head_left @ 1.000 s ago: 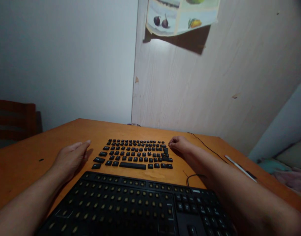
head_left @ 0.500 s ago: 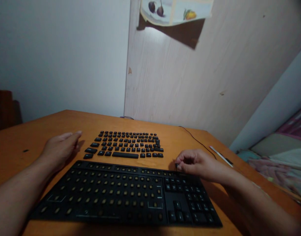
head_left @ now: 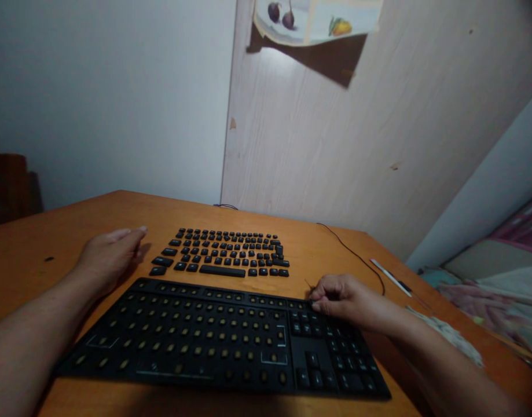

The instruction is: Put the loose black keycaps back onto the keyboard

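Observation:
A black keyboard lies slightly askew near the table's front edge. Its main key area is bare, with rows of pale stems showing, while the arrow and number keys at its right still carry caps. Beyond it, loose black keycaps are laid out in rows, with a long space bar in front. My right hand pinches a small dark piece at the keyboard's top right edge; a thin dark line sticks out there, and the fingers mostly hide the piece. Beside the keycaps, my left hand rests open on its side, holding nothing.
The orange-brown wooden table runs back to the wall. A thin black cable crosses its right part. Farther right lie a white strip and a pale stringy bundle. A small black piece lies at the far left.
My right hand has moved slightly down and nearer the keyboard's top edge, still pinching the small dark piece. The view has shifted a little. My left hand stays in its place on the table.

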The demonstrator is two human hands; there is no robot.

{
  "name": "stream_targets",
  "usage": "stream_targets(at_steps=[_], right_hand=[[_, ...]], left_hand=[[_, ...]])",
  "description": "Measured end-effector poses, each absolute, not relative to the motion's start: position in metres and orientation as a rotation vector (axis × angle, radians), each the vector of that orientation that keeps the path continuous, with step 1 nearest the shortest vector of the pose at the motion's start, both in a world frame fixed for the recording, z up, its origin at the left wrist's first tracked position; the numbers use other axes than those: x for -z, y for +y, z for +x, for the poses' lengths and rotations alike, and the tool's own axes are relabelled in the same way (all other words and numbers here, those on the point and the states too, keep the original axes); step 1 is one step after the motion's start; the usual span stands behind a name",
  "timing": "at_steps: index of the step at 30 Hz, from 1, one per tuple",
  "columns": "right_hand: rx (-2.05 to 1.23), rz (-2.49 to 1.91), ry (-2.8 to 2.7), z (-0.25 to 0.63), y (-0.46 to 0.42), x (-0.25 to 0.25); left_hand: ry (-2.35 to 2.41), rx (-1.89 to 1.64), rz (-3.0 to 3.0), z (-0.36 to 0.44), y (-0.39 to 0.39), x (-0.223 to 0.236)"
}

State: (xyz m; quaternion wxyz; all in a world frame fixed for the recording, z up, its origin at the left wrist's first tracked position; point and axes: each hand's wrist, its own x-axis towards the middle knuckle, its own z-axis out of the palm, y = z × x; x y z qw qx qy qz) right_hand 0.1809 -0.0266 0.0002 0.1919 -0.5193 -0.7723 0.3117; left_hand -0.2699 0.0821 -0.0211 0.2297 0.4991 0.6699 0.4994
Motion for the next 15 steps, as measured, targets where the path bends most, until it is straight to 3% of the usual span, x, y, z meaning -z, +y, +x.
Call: stream_targets(at_steps=[15], right_hand=[[-0.917,-1.499,-2.106,0.1775,-0.0271,0.0067]], left_hand=[[1.845,-1.373,1.321,-0.2673,0.0803,0.0194]])
